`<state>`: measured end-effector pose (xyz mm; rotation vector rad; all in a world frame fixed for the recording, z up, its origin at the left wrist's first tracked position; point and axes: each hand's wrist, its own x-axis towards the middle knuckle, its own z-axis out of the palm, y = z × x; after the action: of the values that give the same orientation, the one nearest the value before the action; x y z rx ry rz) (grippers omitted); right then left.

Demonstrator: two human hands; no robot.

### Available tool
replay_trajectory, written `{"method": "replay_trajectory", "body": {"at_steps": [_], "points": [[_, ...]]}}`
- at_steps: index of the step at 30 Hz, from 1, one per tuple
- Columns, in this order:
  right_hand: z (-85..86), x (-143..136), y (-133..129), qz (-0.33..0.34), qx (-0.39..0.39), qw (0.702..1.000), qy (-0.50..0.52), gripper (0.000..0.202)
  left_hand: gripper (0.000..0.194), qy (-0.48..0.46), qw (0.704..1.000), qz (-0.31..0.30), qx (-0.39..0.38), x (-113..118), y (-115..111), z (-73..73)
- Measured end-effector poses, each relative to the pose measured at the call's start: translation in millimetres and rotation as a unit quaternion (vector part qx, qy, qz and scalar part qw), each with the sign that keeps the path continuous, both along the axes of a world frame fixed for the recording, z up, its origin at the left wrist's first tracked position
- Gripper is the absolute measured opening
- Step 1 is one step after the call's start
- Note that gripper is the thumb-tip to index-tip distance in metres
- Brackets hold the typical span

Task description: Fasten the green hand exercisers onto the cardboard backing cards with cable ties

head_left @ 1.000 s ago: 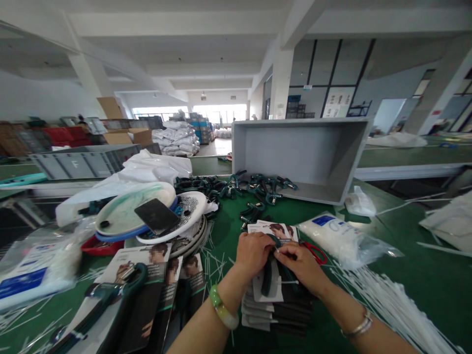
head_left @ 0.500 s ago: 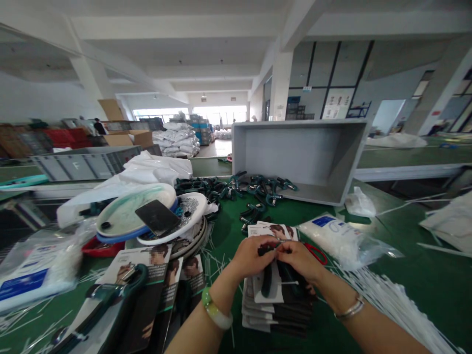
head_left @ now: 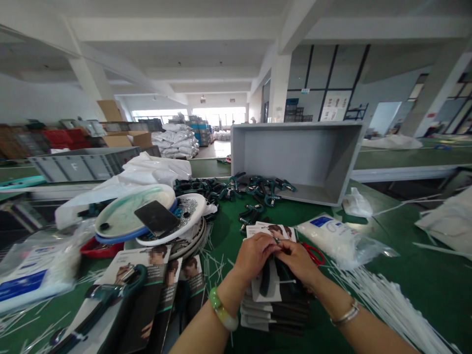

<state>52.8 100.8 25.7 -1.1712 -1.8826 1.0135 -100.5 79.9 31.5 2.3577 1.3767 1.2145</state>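
Note:
Closed around the head end of dark green-handled pliers (head_left: 265, 279) are my left hand (head_left: 253, 254) and my right hand (head_left: 299, 261), fingertips meeting. The pliers lie on a printed card (head_left: 273, 291), handles pointing toward me. A white cable tie (head_left: 286, 281) sticks out sideways between the handles. My fingers hide the pliers' jaws and whatever else they pinch there. Beneath is a stack of cards (head_left: 254, 314). Just beyond my hands, further printed cards (head_left: 263, 228) show, and red-handled scissors or a similar tool (head_left: 314, 254) sits right of them.
Loose green pliers (head_left: 271, 187) pile up before a grey crate (head_left: 295, 147) tipped on its side. Carded pliers (head_left: 106, 300) lie at left, near stacked lids (head_left: 134, 209) bearing a phone (head_left: 157, 218). At right are a bag (head_left: 342, 238) and many loose cable ties (head_left: 391, 305).
My left hand has rolled slightly, its fingers curling further over the pliers' head and its wrist shifting right. The right hand keeps nearly the same place. The view has shifted a little.

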Motion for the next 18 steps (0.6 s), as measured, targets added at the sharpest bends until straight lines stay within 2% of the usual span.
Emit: {"method": "replay_trajectory", "body": {"at_steps": [4, 7, 12, 14, 18], "points": [[-3.1, -0.8, 0.3, 0.007, 0.010, 1.000, 0.003, 0.025, 0.018, 0.089, 0.994, 0.069, 0.012, 5.4, 1.3, 0.9], [-3.5, -2.4, 4.3, 0.004, 0.007, 1.000, 0.001, 0.023, 0.016, 0.079, 0.991, 0.107, 0.031, 13.9, 0.4, -3.3], [-2.3, -8.0, 13.6, 0.013, 0.005, 1.000, -0.010, 0.011, 0.018, 0.016, 0.993, 0.068, 0.093, 17.7, -8.1, -12.6], [-3.9, -9.9, 14.2, 0.006, 0.012, 1.000, -0.008, 0.013, 0.018, 0.006, 0.993, 0.057, 0.101, 15.4, -11.2, -13.5], [-9.6, -11.8, 15.7, -0.014, 0.111, 0.994, -0.008, 0.019, 0.017, -0.023, 0.991, 0.071, 0.109, 13.2, -10.5, -13.7]]}}
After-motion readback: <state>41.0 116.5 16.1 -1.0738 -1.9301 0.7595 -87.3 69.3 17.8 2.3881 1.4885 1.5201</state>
